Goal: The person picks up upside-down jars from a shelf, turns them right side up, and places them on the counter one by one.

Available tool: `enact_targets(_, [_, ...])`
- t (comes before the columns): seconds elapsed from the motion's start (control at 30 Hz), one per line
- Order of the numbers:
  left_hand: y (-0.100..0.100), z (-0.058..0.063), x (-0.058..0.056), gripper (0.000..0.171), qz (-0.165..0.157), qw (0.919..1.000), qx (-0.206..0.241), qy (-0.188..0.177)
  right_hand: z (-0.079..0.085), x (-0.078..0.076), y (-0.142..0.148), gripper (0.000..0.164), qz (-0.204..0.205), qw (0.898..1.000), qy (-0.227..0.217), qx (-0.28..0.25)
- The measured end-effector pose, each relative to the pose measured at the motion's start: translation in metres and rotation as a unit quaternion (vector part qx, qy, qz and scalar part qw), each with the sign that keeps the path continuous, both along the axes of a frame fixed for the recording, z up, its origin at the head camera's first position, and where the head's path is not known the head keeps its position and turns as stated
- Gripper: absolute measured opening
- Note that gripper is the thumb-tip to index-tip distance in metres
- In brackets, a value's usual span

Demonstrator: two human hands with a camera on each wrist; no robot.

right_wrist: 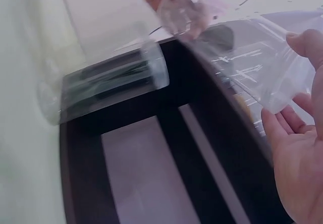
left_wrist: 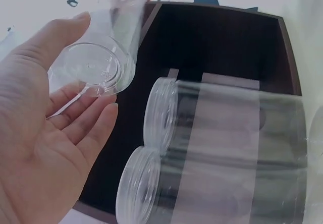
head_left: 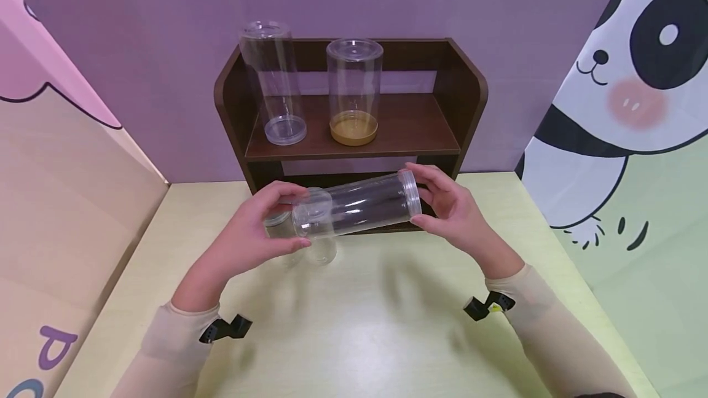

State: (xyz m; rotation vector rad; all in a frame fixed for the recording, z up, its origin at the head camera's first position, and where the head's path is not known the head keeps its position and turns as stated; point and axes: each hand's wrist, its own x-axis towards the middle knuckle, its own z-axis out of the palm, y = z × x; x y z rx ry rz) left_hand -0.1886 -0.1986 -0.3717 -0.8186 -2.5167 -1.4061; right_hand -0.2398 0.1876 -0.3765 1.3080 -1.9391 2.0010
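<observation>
The fingers of my left hand and of my right hand are clamped on opposite ends of a clear cylindrical jar, which lies nearly level in the air above the desk, its right end slightly higher. My left thumb and fingers pinch the smooth base; my right thumb and fingers span the ridged end. Below my left hand, two lidded clear jars stand side by side on the desk, partly overlapped by the held one in the head view. Behind, on the upper board of a dark brown shelf, two further containers stand lid downward: at left a tall jar with a clear lid, and, just beside it, a wider jar with a gold-brown lid.
</observation>
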Motion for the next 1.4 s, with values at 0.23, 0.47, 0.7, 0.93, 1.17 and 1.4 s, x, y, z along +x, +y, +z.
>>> enact_targets(0.23, [0.018,-0.012,0.004,0.077,-0.005,0.9998,-0.019,-0.005,0.025,0.001,-0.005,0.067,0.0,0.999,-0.008,-0.053])
enact_targets(0.47, [0.043,-0.026,0.005,0.075,-0.033,0.9989,-0.024,-0.023,0.05,0.005,-0.026,0.075,0.0,1.0,-0.006,-0.024])
enact_targets(0.7, [0.06,-0.036,0.005,0.071,-0.054,0.9972,-0.019,-0.048,0.062,0.011,-0.043,0.092,0.042,0.998,-0.031,0.02])
enact_targets(0.93, [0.067,-0.041,0.004,0.07,-0.054,0.9967,-0.028,-0.054,0.063,0.011,-0.049,0.1,0.053,0.998,-0.032,0.026])
enact_targets(1.17, [0.064,-0.036,0.005,0.071,-0.065,0.9961,-0.029,-0.052,0.062,0.014,-0.049,0.104,0.026,0.999,-0.036,0.032])
enact_targets(1.4, [0.037,-0.015,0.0,0.06,-0.041,0.9989,0.013,-0.018,0.055,0.01,-0.049,0.1,0.025,0.998,-0.048,0.026])
